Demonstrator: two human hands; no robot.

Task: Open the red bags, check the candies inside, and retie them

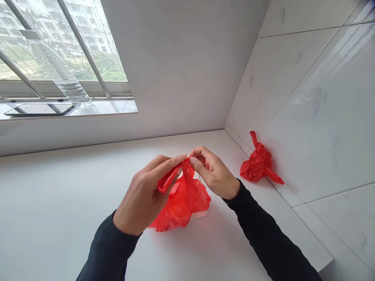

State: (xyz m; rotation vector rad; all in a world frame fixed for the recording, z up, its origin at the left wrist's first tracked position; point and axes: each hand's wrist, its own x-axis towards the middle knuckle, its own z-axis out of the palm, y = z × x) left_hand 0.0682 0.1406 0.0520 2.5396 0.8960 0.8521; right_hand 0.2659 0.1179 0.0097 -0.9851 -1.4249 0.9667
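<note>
A thin red plastic bag (pixel 187 203) hangs between my two hands, its upper part gathered and its body spreading loosely below. My left hand (pixel 150 187) closes on the gathered top from the left, with a strip of the red plastic running under its fingers. From the right, my right hand (pixel 209 171) pinches the same gathered part between thumb and fingertips. Part of a pale, flat thing (pixel 200 214) shows behind the bag's lower right side; the rest of it is hidden.
To the right, a second red plastic bag (pixel 257 164), knotted, lies against the tiled wall (pixel 322 117). A clear bottle (pixel 68 84) with liquid and a dark-edged tablet-like slab (pixel 38 110) rest on the window sill. The white tabletop (pixel 73 195) ends at the lower right.
</note>
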